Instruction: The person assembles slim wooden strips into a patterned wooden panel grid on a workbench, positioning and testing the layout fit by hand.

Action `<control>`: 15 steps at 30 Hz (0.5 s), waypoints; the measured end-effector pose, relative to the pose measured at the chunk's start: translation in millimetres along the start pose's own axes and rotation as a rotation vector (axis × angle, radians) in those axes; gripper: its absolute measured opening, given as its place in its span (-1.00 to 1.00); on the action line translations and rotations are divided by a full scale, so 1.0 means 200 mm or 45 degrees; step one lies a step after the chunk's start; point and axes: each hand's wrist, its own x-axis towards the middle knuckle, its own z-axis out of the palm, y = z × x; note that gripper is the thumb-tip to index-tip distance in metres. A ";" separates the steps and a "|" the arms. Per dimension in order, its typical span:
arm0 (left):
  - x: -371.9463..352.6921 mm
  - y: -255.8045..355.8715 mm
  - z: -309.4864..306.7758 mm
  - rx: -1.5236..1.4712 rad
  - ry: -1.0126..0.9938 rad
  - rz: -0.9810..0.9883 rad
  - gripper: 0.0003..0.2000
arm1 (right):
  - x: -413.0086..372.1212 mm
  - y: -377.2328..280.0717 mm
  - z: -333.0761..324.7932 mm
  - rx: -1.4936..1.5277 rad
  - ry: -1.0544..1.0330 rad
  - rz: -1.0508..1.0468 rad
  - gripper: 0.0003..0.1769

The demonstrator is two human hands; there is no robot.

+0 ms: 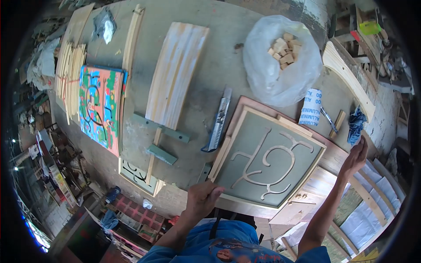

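Observation:
A framed board [223, 175] with a grey-green face and pale curved grooves lies at the table's near edge, in front of my body. My left hand [201, 199] is curled closed by its lower left corner; what the fingers hold, if anything, is hidden. To the right, my right hand [355, 158] reaches across the table's edge, with its fingertips closed at the lower end of a crumpled dark blue cloth [357, 125]. Left of the board rests a box cutter [219, 120]. Beyond its top right lie a paper sheet printed ALUMINUM [310, 107] and a pen [329, 119].
A clear plastic bag [258, 65] holds small wooden blocks [285, 51]. Pale planks [177, 70], green-painted bars [161, 154], colourful painted panels [100, 105] and a bundle of thin wood strips [69, 83] lie leftward. A curved wooden piece [348, 79] leans along the right edge.

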 end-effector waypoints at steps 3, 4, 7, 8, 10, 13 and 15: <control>-0.04 -0.04 -0.06 -0.037 0.122 -0.118 -0.93 | -0.12 -0.10 0.03 0.038 0.023 -0.058 -0.66; -0.05 -0.05 -0.08 -0.023 0.208 -0.129 -0.91 | -0.18 -0.16 0.04 0.050 0.024 -0.051 -0.64; -0.13 -0.12 -0.12 -0.027 0.317 -0.133 -0.87 | -0.34 -0.31 0.11 0.236 -0.081 0.053 -0.64; -0.16 -0.15 -0.13 -0.052 0.322 -0.133 -0.87 | -0.39 -0.32 0.13 0.296 -0.124 0.016 -0.66; -0.22 -0.20 -0.14 -0.103 0.309 -0.269 -0.88 | -0.49 -0.45 0.20 0.423 -0.206 -0.124 -0.72; -0.28 -0.24 -0.16 -0.138 0.299 -0.302 -0.86 | -0.64 -0.60 0.23 0.569 -0.396 -0.053 -0.86; -0.25 -0.24 -0.18 -0.104 0.312 -0.225 -0.84 | -0.72 -0.71 0.25 0.605 -0.525 -0.017 -0.90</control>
